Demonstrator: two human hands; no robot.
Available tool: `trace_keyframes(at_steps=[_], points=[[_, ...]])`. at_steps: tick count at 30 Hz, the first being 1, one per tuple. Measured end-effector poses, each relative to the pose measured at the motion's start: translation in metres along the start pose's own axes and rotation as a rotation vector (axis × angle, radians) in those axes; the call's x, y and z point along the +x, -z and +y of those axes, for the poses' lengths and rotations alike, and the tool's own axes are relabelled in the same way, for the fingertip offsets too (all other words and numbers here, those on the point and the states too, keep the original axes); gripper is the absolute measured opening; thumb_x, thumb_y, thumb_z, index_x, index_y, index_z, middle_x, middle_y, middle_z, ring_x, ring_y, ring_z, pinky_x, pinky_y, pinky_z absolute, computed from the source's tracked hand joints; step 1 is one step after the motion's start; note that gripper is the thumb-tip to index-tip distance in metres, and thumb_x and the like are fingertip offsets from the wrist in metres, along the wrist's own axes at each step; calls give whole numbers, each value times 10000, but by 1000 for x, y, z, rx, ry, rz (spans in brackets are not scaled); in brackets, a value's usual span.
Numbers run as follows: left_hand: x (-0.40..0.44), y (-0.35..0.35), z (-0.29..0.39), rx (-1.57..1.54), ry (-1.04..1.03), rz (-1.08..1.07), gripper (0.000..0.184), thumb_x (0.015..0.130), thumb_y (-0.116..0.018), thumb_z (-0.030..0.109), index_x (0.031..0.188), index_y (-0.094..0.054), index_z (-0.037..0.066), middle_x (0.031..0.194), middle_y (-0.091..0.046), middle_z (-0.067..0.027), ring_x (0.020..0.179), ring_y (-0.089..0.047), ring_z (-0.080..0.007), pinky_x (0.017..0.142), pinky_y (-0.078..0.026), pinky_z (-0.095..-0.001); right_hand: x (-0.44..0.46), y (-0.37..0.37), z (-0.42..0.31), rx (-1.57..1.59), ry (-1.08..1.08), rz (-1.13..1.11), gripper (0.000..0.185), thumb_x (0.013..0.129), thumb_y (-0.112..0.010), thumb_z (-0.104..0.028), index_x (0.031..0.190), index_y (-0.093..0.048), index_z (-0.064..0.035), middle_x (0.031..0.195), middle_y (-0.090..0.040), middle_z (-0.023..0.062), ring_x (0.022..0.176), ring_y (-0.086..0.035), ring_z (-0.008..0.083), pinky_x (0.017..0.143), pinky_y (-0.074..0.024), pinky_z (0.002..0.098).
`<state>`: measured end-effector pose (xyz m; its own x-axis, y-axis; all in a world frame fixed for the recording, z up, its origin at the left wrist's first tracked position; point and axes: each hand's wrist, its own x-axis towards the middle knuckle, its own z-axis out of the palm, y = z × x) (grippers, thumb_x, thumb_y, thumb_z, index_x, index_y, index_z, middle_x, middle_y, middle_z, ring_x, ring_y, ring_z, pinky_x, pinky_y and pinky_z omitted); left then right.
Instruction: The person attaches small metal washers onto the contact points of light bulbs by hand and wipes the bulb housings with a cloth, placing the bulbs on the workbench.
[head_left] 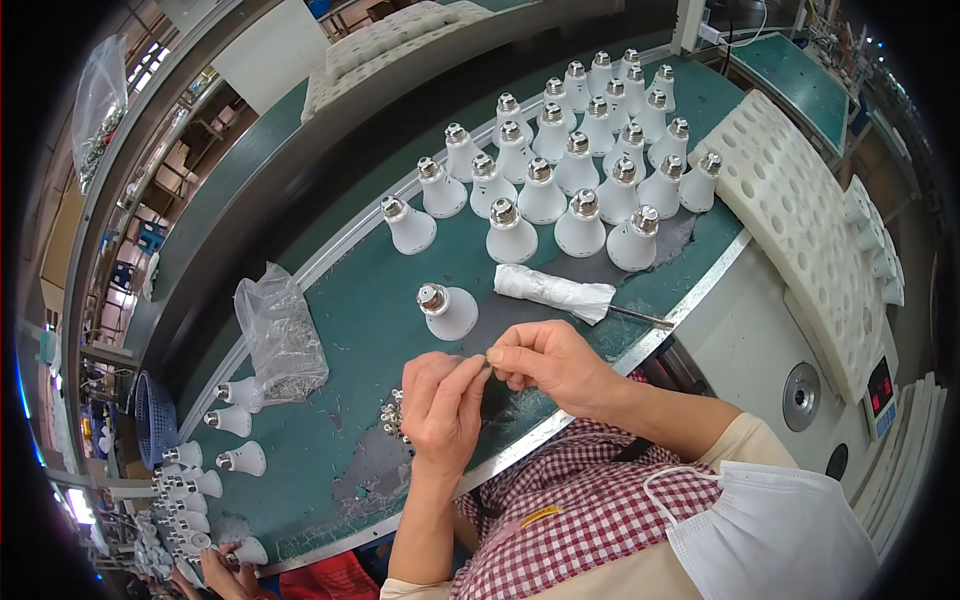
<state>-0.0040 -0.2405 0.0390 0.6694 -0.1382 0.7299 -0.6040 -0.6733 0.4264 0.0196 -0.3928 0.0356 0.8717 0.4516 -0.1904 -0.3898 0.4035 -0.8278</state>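
Observation:
My left hand [443, 405] and my right hand [552, 366] meet fingertip to fingertip over the front of the green bench [310, 430]. Both are pinched around something too small to make out. Just behind them a single white bulb [448, 311] stands with its metal cap tilted to the left. A tool wrapped in white cloth [555, 292] lies beyond my right hand, its thin metal shaft pointing right. Partly hidden by my left hand is a small pile of metal pieces [392, 415].
Several upright white bulbs [540, 197] fill the back of the bench. A clear bag of thin pieces [285, 345] lies left. More bulbs and a co-worker's hand [228, 575] are at lower left. A white foam tray with holes [790, 220] stands right, near a digital display [880, 387].

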Motion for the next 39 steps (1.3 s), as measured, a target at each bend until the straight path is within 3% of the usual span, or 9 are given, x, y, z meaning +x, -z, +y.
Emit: trace_keyframes(at_steps=[15, 18, 21, 22, 23, 27, 30, 39], points=[[-3, -7, -3, -8, 26, 99, 115, 744, -673, -21, 841, -619, 8, 770, -578, -98, 717, -557, -249, 635, -454, -330, 24, 9, -23, -476, 172, -189, 147, 826, -621, -131, 768, -604, 3, 678, -565, -28, 607, -447, 24, 525, -367, 205], [3, -9, -11, 91, 62, 184, 131, 769, -647, -26, 894, -618, -2, 771, -581, -102, 712, -561, -234, 649, -459, -320, 45, 0, -32, -598, 266, -178, 161, 809, -618, -127, 749, -594, 21, 641, -559, -15, 594, -440, 29, 518, -368, 216], [10, -6, -27, 79, 249, 185, 231, 784, -637, -8, 1013, -611, -12, 777, -589, -88, 710, -564, -183, 659, -464, -295, 72, -3, -44, -805, 366, -74, 131, 799, -623, -111, 755, -609, 12, 638, -564, -10, 579, -472, 32, 505, -382, 211], [11, -6, -34, 33, 365, 144, 289, 787, -644, 11, 1070, -595, -12, 776, -593, -76, 704, -561, -158, 659, -464, -283, 80, -5, -51, -931, 365, -65, 148, 761, -624, -125, 726, -626, 19, 629, -607, 55, 582, -546, 85, 532, -431, 250], [12, -7, -41, -14, 481, 103, 348, 790, -650, 31, 1127, -578, -12, 775, -597, -64, 699, -559, -132, 660, -465, -271, 87, -6, -53, -935, 365, -71, 148, 761, -624, -125, 726, -626, 19, 629, -607, 55, 582, -546, 85, 532, -431, 250], [18, -11, -53, -128, 619, -40, 391, 777, -699, 107, 1130, -578, -10, 733, -560, -64, 635, -524, -135, 604, -454, -275, 104, -12, -59, -1155, 302, -73, 199, 709, -632, -182, 706, -640, 17, 666, -645, 133, 627, -623, 186, 598, -480, 311], [20, -14, -53, -154, 642, -37, 359, 788, -692, 102, 1121, -599, 8, 654, -533, -11, 603, -468, -76, 573, -414, -234, 106, -17, -65, -1292, 223, -86, 210, 701, -629, -198, 701, -640, 12, 668, -645, 132, 629, -624, 206, 601, -483, 320], [18, -15, -57, -158, 607, -39, 305, 788, -691, 123, 1068, -623, 25, 737, -557, -65, 603, -507, -127, 577, -445, -271, 113, -22, -63, -1413, 187, -123, 197, 669, -622, -192, 660, -628, 4, 669, -644, 146, 649, -634, 252, 611, -492, 353]])
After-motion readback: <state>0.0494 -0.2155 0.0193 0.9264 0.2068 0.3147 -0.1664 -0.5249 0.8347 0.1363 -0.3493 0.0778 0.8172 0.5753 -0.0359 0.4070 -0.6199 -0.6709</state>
